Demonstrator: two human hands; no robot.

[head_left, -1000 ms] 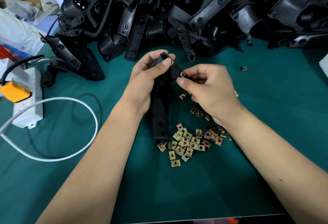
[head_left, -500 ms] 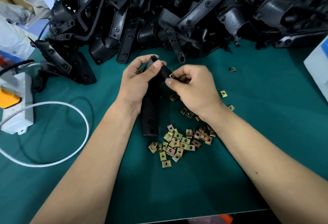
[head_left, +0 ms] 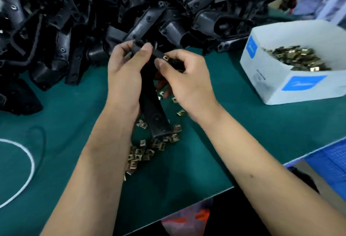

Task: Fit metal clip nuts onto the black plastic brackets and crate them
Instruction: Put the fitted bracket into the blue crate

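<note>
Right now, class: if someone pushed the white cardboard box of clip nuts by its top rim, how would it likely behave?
The white cardboard box would probably slide on the green mat rather than tip, since the clip nuts piled inside weigh it down. Its thin rim might flex first.

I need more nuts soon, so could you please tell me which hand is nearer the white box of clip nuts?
Right. The right hand is nearer the white box, pinching a clip nut; the left hand grips the bracket farther away.
</note>
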